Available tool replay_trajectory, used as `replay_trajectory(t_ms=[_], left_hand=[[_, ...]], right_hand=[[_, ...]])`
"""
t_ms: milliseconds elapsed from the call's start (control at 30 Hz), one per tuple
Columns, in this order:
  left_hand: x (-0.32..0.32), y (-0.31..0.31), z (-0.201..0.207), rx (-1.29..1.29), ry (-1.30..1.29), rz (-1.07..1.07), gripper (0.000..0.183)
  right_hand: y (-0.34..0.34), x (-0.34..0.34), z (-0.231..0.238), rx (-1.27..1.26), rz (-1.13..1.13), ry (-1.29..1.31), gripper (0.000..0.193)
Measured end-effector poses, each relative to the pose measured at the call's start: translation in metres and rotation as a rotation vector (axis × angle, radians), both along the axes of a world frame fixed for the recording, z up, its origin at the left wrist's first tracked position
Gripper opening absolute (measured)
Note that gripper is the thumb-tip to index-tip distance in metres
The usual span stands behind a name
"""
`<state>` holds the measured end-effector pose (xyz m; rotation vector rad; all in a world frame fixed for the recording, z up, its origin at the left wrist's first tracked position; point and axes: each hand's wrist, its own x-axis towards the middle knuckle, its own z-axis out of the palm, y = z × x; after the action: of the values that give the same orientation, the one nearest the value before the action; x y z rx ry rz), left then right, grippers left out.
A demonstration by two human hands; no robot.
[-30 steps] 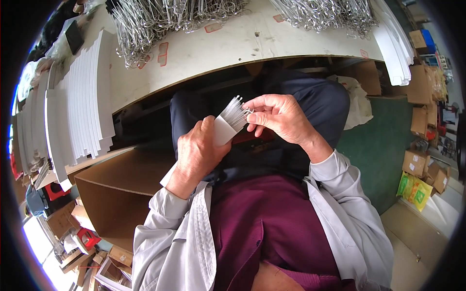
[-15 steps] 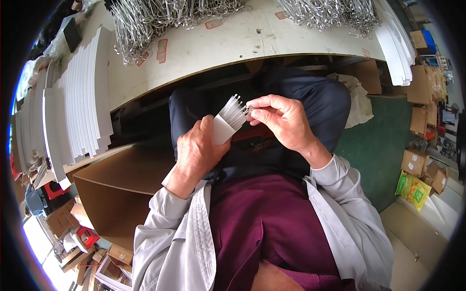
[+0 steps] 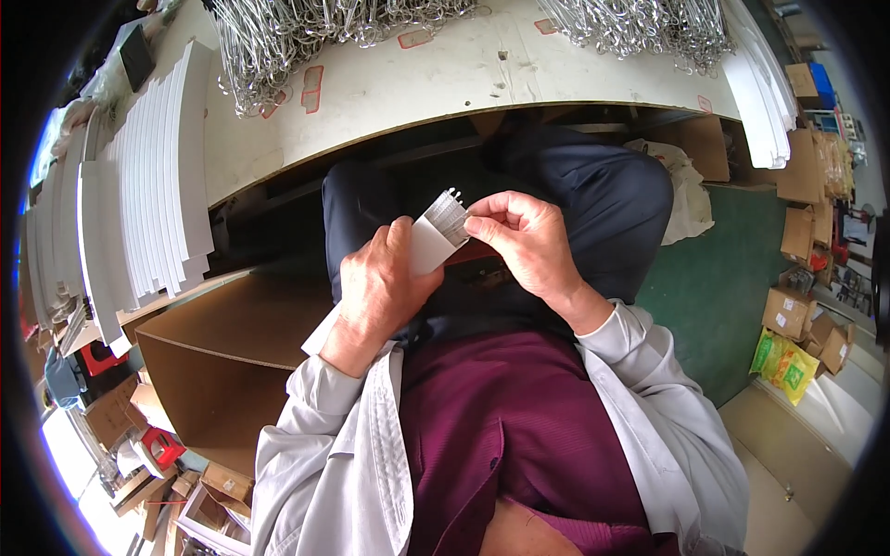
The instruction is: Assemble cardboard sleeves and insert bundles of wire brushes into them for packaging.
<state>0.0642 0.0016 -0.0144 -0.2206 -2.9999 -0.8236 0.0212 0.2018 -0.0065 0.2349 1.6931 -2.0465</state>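
My left hand (image 3: 378, 285) is wrapped round a narrow white paper box (image 3: 433, 247), held tilted above my lap. From the box's open upper end stick out several thin metal wires (image 3: 449, 209) with small looped tips. At that mouth my right hand (image 3: 530, 243) pinches thumb and forefinger together on the wires at the right edge of the bundle. The fingertips partly cover the ends there. Larger heaps of similar looped metal wires (image 3: 343, 28) lie on the worktable (image 3: 389, 102) in front of me.
Stacked long white flat boxes (image 3: 153, 185) stand at the table's left end; more white strips (image 3: 762, 107) lie at its right end. An open brown cardboard box (image 3: 222, 357) is left of my lap. Cartons (image 3: 791, 310) and a yellow-green bag (image 3: 783, 363) sit far right.
The wires now sit deeper in the white box, with less of them sticking out. My right hand has shifted slightly down and left, its fingers still at the box mouth.
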Motion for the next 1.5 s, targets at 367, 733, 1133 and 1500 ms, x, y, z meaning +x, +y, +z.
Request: replay_trajectory(t_ms=[367, 733, 1133, 1500], left_hand=[[0.006, -0.003, -0.009, -0.014, 0.007, -0.018, 0.046], [0.005, 0.004, -0.003, 0.057, -0.109, -0.005, 0.048], [0.005, 0.009, -0.001, 0.237, -0.134, -0.011, 0.074], [0.005, 0.021, -0.011, 0.399, -0.102, 0.045, 0.069]], right_hand=[[-0.004, 0.009, -0.016, 0.612, 0.239, 0.985, 0.013], [-0.007, 0.013, -0.018, 0.628, 0.311, 1.016, 0.046], [0.012, 0.012, -0.018, 0.180, 0.290, 0.448, 0.022], [0.000, 0.022, -0.032, 0.224, 0.078, 0.395, 0.020]])
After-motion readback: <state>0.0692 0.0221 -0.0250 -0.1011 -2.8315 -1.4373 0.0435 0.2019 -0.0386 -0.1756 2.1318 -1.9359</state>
